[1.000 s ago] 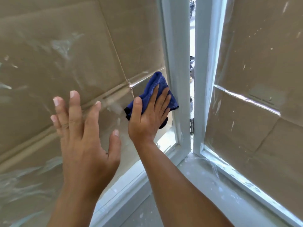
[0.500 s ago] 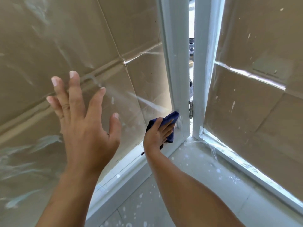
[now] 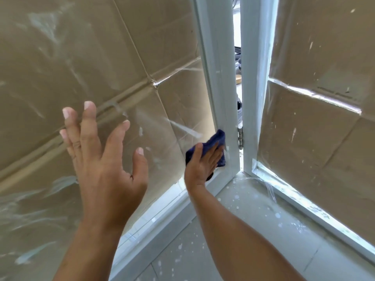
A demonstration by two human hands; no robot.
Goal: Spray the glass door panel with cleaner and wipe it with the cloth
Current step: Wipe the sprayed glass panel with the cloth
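The glass door panel (image 3: 97, 63) fills the left of the view, streaked with smears and backed by brown cardboard. My right hand (image 3: 203, 165) presses a dark blue cloth (image 3: 218, 139) flat against the glass at its lower right corner, beside the white frame (image 3: 215, 78). My left hand (image 3: 101, 155) is spread with straight fingers at the glass in the middle of the panel, holding nothing. No spray bottle is in view.
A second glass panel (image 3: 316, 128) with cardboard behind it stands at the right, hinged (image 3: 240, 137) to the door. A narrow gap between the two frames shows the outside. The tiled floor (image 3: 233, 230) below is speckled with white paint spots.
My right hand has slid the cloth down the glass along the frame, from mid-height to the lower corner. My left hand has stayed spread on the panel.
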